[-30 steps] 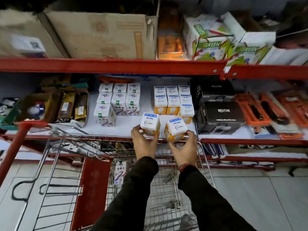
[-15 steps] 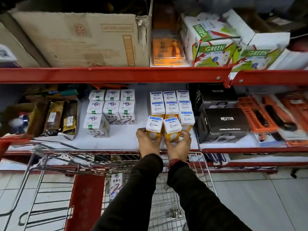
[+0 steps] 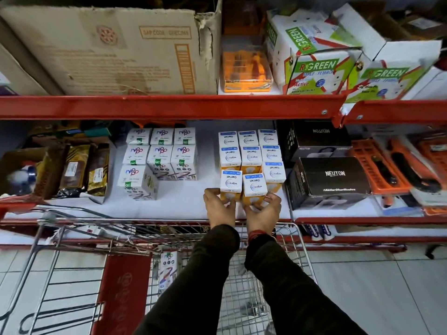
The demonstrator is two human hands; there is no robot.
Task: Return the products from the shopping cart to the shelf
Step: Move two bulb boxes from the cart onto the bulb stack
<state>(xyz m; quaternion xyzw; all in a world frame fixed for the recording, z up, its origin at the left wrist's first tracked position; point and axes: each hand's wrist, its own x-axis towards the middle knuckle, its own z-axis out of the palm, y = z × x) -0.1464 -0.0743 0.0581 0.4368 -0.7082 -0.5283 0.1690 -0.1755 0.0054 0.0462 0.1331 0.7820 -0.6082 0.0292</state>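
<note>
My left hand [image 3: 219,209] grips a white-and-orange Wipro bulb box [image 3: 231,183] standing on the white shelf [image 3: 179,204]. My right hand [image 3: 262,211] grips a second Wipro bulb box [image 3: 254,187] right beside it. Both boxes sit at the front of a block of the same Wipro boxes [image 3: 249,151]. Below, the wire shopping cart [image 3: 169,238] stands against the shelf edge. One white Nippo box [image 3: 168,264] remains visible inside the cart, behind its red flap [image 3: 121,291].
A group of white Nippo boxes [image 3: 159,153] stands left of the Wipro block. Black Neuton boxes [image 3: 331,180] press close on the right, orange tools [image 3: 391,168] beyond them. Brown packets [image 3: 72,170] lie far left. A red upper shelf rail [image 3: 169,106] overhangs.
Both hands carried the two Wipro boxes forward from the cart's edge onto the shelf and set them against the front of the Wipro block.
</note>
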